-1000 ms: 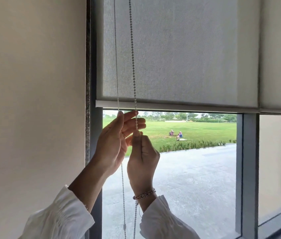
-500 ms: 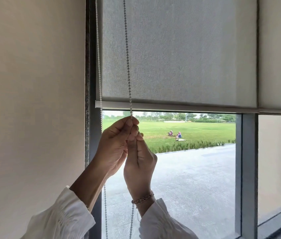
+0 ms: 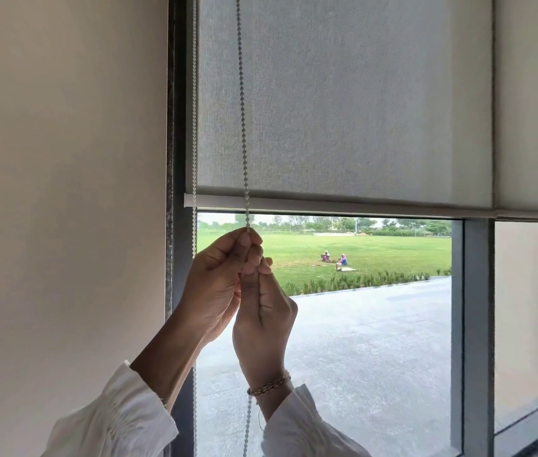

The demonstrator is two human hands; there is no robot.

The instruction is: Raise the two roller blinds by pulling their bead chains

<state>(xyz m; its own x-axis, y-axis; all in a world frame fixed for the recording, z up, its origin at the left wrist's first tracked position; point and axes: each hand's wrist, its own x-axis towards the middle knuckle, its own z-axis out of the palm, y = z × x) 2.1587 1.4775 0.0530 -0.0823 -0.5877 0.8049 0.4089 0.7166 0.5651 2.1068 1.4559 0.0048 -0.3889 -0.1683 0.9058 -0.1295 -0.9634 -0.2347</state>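
While both hands [image 3: 244, 291] pinch it, bead chain [image 3: 242, 127] hangs vertical.

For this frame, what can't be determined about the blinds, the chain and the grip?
Head view:
- Roller tubes and chain clutch: cut off by the top edge.
- Second blind: right part cut off by the right edge; no chain of its own is visible.
- Bead chain inside the grip: hidden by the left hand and right hand.

— Any writing, label or number to read here?
— None. No print or brand mark shows on any surface, upper or lower part of the frame alike.
— No signs outside the glass either?
— None legible.
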